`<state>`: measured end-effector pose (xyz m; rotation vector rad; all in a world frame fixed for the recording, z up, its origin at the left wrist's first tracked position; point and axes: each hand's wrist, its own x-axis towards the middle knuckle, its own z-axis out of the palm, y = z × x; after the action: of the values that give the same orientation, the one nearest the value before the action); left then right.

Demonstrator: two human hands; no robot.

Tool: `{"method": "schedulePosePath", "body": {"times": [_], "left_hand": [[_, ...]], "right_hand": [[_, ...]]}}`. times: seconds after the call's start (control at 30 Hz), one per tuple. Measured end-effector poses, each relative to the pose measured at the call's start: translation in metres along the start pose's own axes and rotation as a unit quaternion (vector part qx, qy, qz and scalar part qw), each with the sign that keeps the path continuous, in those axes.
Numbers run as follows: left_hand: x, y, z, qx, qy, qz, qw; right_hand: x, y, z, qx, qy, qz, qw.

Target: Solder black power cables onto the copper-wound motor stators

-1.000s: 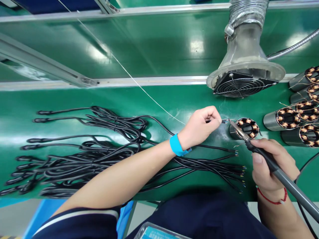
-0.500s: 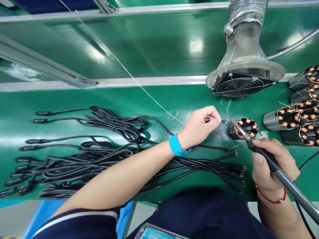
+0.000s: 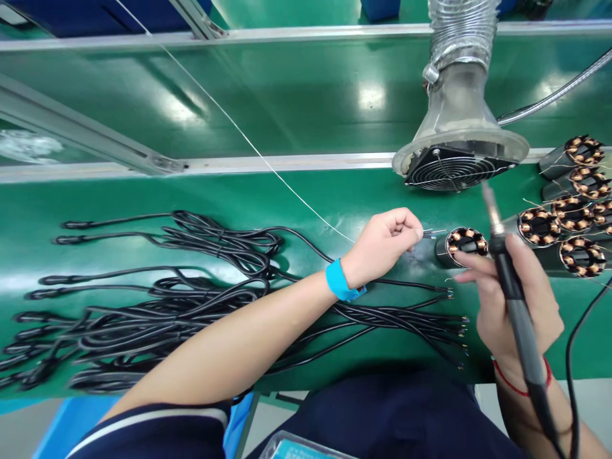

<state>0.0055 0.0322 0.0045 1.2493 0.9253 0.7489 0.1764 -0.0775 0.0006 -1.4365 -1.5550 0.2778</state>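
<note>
My left hand (image 3: 382, 245), with a blue wristband, pinches the stripped end of a black cable (image 3: 427, 234), holding it right beside a motor stator with copper windings (image 3: 461, 245) on the green bench. My right hand (image 3: 514, 299) grips a soldering iron (image 3: 509, 290) with its tip raised and pointing up, away from the stator; its forefinger reaches toward the stator's lower edge. A thin solder wire (image 3: 248, 143) runs from the upper left down to my left hand.
A bundle of black cables (image 3: 157, 299) lies spread over the left of the green mat (image 3: 296, 204). A fume extractor fan on a foil duct (image 3: 456, 150) hangs just behind the stator. Several more stators (image 3: 568, 223) lie at the right edge.
My right hand has swung the soldering iron's tip up and away from the cable end and stator. The left hand keeps its pinch in place. The view has shifted slightly.
</note>
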Motion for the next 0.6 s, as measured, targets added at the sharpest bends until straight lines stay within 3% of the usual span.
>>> {"method": "schedulePosePath", "body": {"times": [0.2, 0.33, 0.6], "left_hand": [[-0.007, 0.005, -0.001, -0.007, -0.038, -0.015, 0.999], [-0.010, 0.005, -0.001, -0.011, -0.049, -0.012, 0.999], [-0.014, -0.001, 0.000, -0.015, -0.009, 0.039, 0.999]], "right_hand": [[0.017, -0.014, 0.013, -0.053, -0.045, 0.012, 0.998], [0.019, -0.006, 0.027, -0.045, -0.023, 0.003, 0.999], [0.019, 0.002, 0.034, 0.018, -0.021, 0.000, 1.000]]}}
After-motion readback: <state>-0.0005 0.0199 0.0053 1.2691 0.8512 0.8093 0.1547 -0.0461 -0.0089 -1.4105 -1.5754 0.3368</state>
